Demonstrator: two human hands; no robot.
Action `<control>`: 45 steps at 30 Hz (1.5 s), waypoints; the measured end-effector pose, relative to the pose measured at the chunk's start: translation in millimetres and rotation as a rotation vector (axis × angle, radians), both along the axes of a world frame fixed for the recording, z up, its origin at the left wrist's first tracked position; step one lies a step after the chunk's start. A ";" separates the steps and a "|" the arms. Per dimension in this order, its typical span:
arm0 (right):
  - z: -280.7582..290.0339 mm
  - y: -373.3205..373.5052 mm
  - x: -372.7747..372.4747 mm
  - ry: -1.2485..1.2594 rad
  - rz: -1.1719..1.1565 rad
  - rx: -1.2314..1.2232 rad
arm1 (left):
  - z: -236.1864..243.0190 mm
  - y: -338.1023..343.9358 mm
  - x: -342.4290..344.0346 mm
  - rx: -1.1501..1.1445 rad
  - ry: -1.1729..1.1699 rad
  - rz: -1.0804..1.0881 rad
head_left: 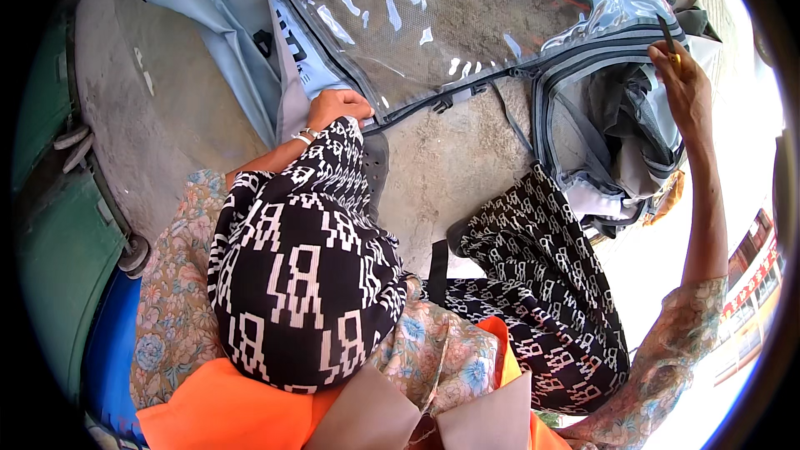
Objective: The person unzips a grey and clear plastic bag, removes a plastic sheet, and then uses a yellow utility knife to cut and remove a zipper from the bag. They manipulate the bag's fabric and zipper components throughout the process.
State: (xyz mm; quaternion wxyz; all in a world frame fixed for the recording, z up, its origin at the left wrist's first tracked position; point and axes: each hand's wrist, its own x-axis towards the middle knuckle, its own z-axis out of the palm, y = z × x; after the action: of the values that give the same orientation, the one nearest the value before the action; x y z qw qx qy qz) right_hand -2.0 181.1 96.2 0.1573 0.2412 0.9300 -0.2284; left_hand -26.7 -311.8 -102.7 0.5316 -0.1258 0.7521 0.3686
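My left hand point(340, 104) is closed on the edge of a grey-and-blue fabric piece point(227, 29) at the lower-left corner of a zippered clear plastic panel point(442, 0). My right hand point(679, 71) is raised at the upper right, closed round a dark-bladed tool with a yellow handle, apparently scissors point(667, 36), beside the panel's right corner. Below that, the grey zippered fabric point(617, 117) lies bunched with dark folds. A dangling strap point(512, 121) and a buckle point(454, 98) are along the panel's near edge.
I sit on a concrete floor point(433, 158), my patterned black-and-white clothed knees point(300, 283) beneath my arms. Green bins point(50, 258) with wheels and a blue container point(112, 358) stand at the left. A bright opening with a building point(746, 275) shows at the far right.
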 end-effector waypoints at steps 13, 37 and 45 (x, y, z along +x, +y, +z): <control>-137.3 -323.8 70.8 0.064 -1.198 -1.202 | 31.9 9.1 -36.1 0.363 -0.296 0.494; -131.9 -308.4 56.9 0.268 -1.229 -1.272 | 41.8 51.8 -42.2 0.433 0.202 -0.012; -90.3 -302.1 58.7 0.216 -0.830 -0.625 | 49.5 51.2 -44.8 0.380 0.056 -0.069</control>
State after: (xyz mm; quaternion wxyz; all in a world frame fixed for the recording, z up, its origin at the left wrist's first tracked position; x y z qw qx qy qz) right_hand 56.7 -121.0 6.0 0.0213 0.5058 0.6548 -0.5612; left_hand -71.5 -260.7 -53.2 0.5368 0.0130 0.6874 0.4890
